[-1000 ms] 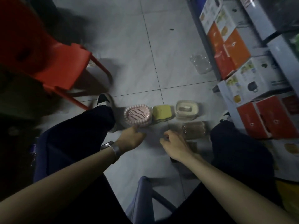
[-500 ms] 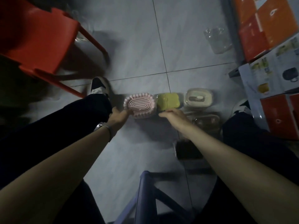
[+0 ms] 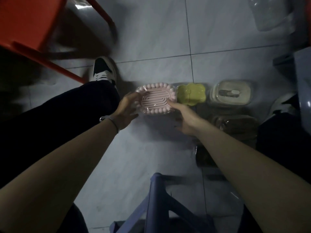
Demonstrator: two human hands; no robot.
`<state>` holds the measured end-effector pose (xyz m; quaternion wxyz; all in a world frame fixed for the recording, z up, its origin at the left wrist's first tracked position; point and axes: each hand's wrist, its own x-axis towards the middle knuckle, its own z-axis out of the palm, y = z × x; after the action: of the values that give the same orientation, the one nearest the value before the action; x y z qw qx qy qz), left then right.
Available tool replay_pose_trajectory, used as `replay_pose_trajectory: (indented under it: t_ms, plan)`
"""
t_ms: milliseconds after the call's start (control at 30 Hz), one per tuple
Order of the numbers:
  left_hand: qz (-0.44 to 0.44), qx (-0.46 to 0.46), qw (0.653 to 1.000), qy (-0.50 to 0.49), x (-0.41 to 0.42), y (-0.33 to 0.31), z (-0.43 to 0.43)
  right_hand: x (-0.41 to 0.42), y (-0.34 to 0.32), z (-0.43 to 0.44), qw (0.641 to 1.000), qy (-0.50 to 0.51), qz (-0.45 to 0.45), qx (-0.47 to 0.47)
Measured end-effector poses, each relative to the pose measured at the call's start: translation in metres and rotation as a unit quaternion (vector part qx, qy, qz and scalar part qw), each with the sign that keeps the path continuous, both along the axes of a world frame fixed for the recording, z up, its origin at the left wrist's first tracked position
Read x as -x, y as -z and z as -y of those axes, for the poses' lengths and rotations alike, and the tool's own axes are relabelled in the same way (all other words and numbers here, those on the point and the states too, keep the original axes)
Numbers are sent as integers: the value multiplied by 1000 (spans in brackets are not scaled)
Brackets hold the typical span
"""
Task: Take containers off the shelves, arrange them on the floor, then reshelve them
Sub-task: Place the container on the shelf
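A pink oval soap dish (image 3: 155, 98) wrapped in clear film lies on the tiled floor between my feet. My left hand (image 3: 127, 109) holds its left end, fingers curled round the rim. My right hand (image 3: 184, 117) grips its right front corner. Touching the dish on the right is a yellow-green container (image 3: 191, 94). Further right stands a beige clear-lidded box (image 3: 230, 94). In front of that lies a brown wrapped container (image 3: 235, 126), with a dark one (image 3: 204, 157) nearer me, partly hidden by my right forearm.
A red plastic chair (image 3: 28, 26) stands at the upper left, its leg close to my left shoe (image 3: 102, 70). A blue stool (image 3: 159, 204) sits under me at the bottom. A clear plastic container (image 3: 271, 12) lies at the upper right near a blue shelf edge (image 3: 303, 78).
The camera has tipped further down and closer. My left hand has closed on the pink dish's left end, and my right hand has moved left from the green container onto the dish.
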<state>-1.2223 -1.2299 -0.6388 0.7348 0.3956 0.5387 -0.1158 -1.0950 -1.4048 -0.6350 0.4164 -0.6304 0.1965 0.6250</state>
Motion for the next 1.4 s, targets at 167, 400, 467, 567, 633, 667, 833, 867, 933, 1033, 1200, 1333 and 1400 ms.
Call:
replay_pose_trajectory:
  t_ms: [167, 400, 467, 567, 633, 667, 833, 867, 933, 1033, 1200, 1333, 1400]
  plan:
    - [36, 40, 998, 14, 8, 22, -2, 8, 14, -8, 994, 98, -28, -28]
    - [55, 72, 996, -18, 2, 27, 3, 11, 27, -10, 984, 147, -49, -82]
    - [81, 82, 993, -34, -2, 28, 5, 11, 28, -11, 984, 148, -49, -89]
    - [90, 80, 992, -27, -5, 27, 8, 10, 30, -14, 985, 140, -46, -91]
    - [87, 78, 993, -27, -5, 30, 8, 10, 32, -17, 986, 132, -45, -93]
    - [87, 77, 993, -34, -5, 32, 9, 11, 32, -18, 986, 131, -46, -95]
    - [112, 97, 987, -66, -10, 20, 15, 12, 34, -16, 986, 121, -47, -103]
    - [113, 98, 986, -72, -10, 19, 15, 13, 33, -16, 986, 120, -47, -101]
    - [123, 97, 984, -80, -9, 15, 15, 15, 31, -16, 987, 122, -45, -94]
    - [132, 96, 983, -89, -4, 13, 12, 20, 27, -17, 989, 111, -39, -85]
    - [139, 95, 981, -91, 5, 4, 15, 26, 19, -16, 991, 102, -33, -79]
    - [136, 95, 982, -95, 16, -1, 20, 35, 14, -10, 993, 92, -31, -66]
    - [126, 91, 984, -87, 17, -10, 23, 38, 11, -6, 994, 86, -31, -65]
